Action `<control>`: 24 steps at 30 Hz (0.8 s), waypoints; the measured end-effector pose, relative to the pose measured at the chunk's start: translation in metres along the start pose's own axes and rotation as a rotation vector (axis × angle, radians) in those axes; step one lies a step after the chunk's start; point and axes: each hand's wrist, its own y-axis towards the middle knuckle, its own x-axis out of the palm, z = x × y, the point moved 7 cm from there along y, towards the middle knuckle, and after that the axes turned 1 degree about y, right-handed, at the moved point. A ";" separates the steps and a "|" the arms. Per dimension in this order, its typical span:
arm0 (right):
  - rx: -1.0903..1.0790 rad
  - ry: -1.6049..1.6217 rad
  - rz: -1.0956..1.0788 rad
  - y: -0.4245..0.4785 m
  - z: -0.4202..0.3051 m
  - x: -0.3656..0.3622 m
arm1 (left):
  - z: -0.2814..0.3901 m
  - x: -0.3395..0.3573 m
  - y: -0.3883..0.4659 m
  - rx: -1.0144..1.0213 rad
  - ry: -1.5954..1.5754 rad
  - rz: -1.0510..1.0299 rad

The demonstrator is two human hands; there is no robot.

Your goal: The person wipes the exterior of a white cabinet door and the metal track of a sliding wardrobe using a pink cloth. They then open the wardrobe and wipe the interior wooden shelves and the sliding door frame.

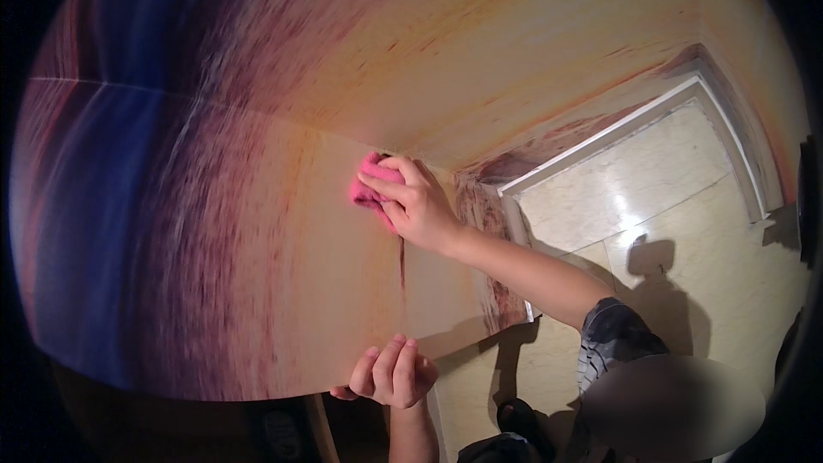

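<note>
My right hand (424, 212) presses a crumpled pink cloth (374, 190) against the wall (334, 238), close to the inside corner where two walls meet. Swirls of blue, purple, orange and cream cover both walls. Below the cloth, a thin dark reddish streak (402, 263) runs along the surface. At the outer edge of the same wall is my left hand (393, 373), its fingers curled over the painted face. Its thumb shows low beside the edge; whether it grips that edge is unclear.
A pale skirting board (598, 132) follows the wall foot around a cream tiled floor (681, 206) with bright glare. Shadows fall on the tiles. A dark shoe (524, 424) stands near the bottom. A dark object (809, 199) shows at the right rim. A blurred oval covers the lower right.
</note>
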 end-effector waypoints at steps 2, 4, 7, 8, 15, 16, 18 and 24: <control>-0.007 0.001 -0.044 -0.009 -0.008 -0.003 | -0.001 0.000 0.001 -0.004 0.020 -0.032; -0.032 -0.019 -0.040 -0.006 -0.009 -0.003 | -0.002 -0.002 -0.003 -0.027 0.007 -0.027; 0.003 -0.029 -0.031 0.008 0.003 0.003 | -0.003 -0.002 -0.005 -0.031 -0.003 -0.033; 0.005 -0.051 -0.020 0.011 0.005 0.002 | -0.003 -0.002 -0.005 -0.026 -0.004 -0.037; -0.018 -0.025 -0.056 -0.011 -0.012 -0.005 | -0.002 -0.002 -0.002 -0.021 0.019 -0.057; -0.018 -0.007 -0.063 -0.009 -0.011 -0.006 | -0.001 -0.002 0.000 -0.011 0.016 -0.046; -0.014 -0.024 -0.056 0.004 -0.004 -0.002 | 0.000 -0.002 0.000 0.002 0.010 -0.034; -0.009 -0.066 -0.041 0.002 0.006 0.002 | -0.006 -0.002 -0.008 -0.040 0.001 -0.065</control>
